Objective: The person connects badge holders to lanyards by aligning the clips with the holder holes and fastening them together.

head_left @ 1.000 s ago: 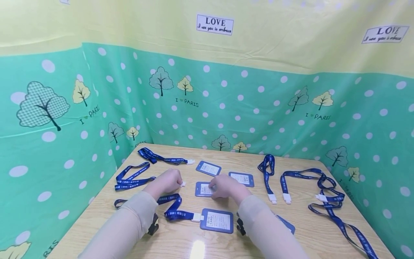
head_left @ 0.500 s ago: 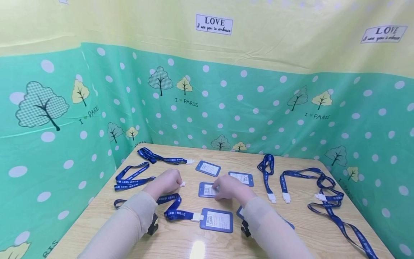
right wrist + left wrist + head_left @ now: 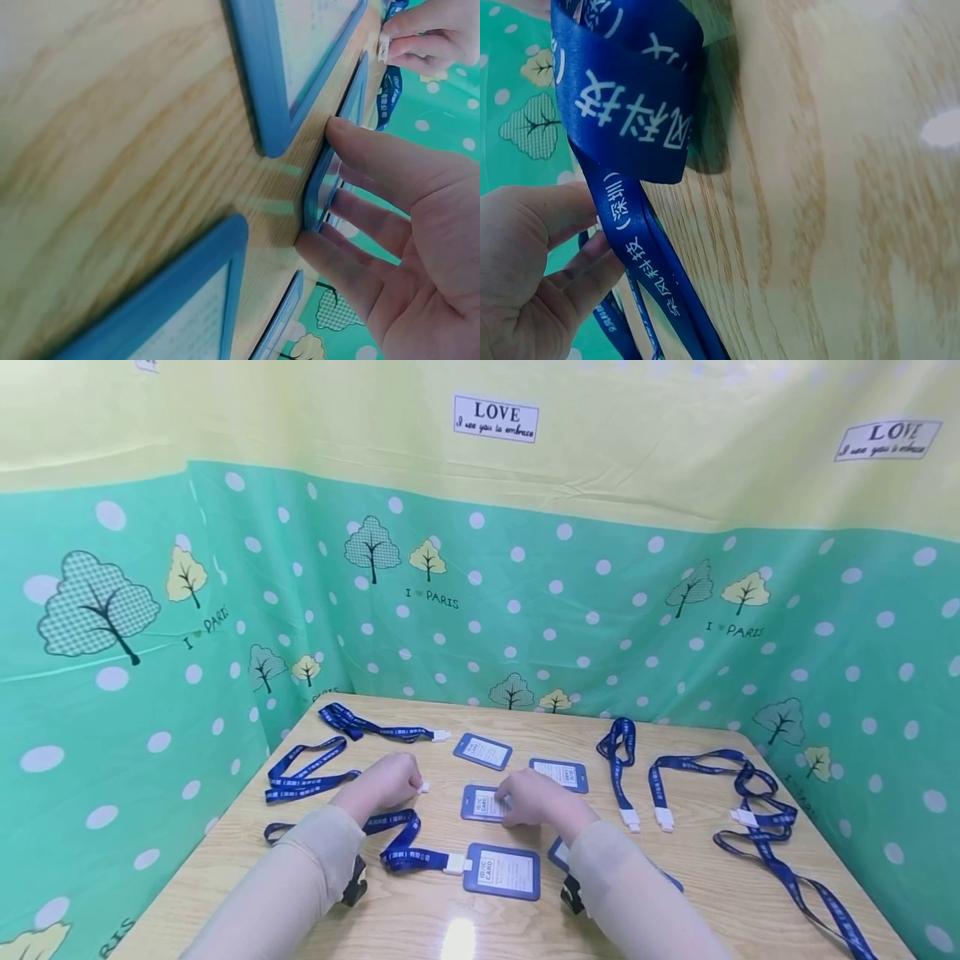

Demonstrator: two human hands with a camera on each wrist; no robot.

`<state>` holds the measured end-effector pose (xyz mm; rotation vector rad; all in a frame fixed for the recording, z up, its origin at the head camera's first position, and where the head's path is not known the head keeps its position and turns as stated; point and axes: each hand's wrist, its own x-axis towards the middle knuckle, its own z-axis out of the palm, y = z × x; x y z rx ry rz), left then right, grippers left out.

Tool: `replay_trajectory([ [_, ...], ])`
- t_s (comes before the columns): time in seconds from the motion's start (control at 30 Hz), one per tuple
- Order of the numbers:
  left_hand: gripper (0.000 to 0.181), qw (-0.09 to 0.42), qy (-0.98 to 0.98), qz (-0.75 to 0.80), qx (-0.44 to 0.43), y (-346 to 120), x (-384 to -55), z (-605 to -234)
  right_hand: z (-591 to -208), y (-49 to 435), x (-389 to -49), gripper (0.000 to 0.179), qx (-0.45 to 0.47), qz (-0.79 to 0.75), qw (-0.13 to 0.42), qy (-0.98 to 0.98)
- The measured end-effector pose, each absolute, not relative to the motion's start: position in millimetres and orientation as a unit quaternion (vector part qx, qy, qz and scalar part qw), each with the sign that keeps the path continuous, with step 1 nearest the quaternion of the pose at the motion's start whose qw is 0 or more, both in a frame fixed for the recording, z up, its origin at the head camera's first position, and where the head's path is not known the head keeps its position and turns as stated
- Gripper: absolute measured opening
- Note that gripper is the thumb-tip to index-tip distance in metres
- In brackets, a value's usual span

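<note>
Basically pinched white clip (image 3: 384, 49) in left hand (image 3: 387, 781), gripped blue badge holder (image 3: 480, 805) by edges in right hand (image 3: 531, 797), probably risked skewing it via uneven pressure.

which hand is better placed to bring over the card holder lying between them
Probably the right hand: its thumb and fingers grip the blue card holder. The left hand pinches a white clip, so it seems better suited to holding that steady.
</note>
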<state>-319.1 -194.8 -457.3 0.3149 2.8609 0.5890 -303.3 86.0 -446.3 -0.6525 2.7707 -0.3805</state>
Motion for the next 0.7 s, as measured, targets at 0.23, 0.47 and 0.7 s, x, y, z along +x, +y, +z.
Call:
replay_trajectory([
  [0.23, 0.012, 0.091, 0.97, 0.195, 0.112, -194.3, -317.3, -457.4, -443.6, 88.1, -301.1, 0.041, -0.232, -0.137, 0.129, 0.954],
  [0.47, 0.01, 0.082, 0.971, 0.191, 0.119, -196.0, -314.7, -457.7, -444.5, 87.5, -301.7, 0.04, -0.23, -0.141, 0.134, 0.953],
  [0.7, 0.009, 0.078, 0.971, 0.185, 0.129, -195.9, -315.1, -458.8, -446.7, 88.5, -302.4, 0.04, -0.23, -0.136, 0.134, 0.954],
])
